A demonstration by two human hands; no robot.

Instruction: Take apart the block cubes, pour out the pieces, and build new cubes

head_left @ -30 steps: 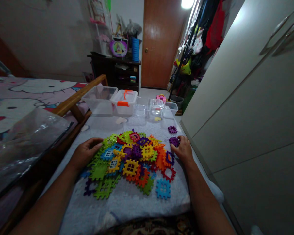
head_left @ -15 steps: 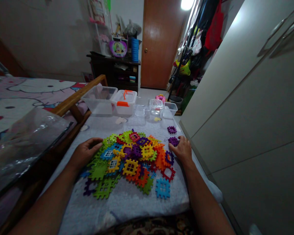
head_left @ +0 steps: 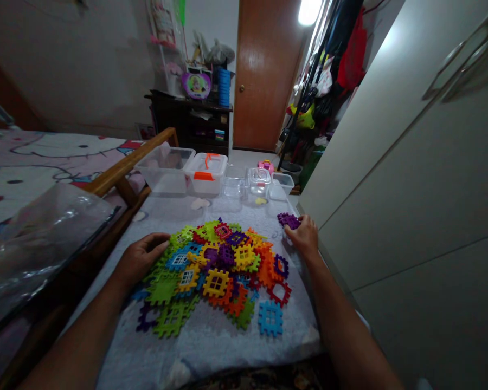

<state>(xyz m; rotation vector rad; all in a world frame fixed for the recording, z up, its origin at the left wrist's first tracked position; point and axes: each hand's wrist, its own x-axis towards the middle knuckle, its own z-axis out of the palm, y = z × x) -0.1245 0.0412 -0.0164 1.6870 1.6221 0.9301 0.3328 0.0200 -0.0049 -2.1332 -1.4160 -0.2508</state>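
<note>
Looks early, bulk left

Blue piece flat near tabletop's near right corner. Mixed-colour heap mid-tabletop; most of the work is here, I'd judge. Left hand loosely open at heap's left side, contact unclear. Right hand pinches a purple piece by the right edge, second purple piece against it; progress seems to be just that pair. Clear tub, lidded box at far edge.

Bare forearms, dark patterned clothing
</note>
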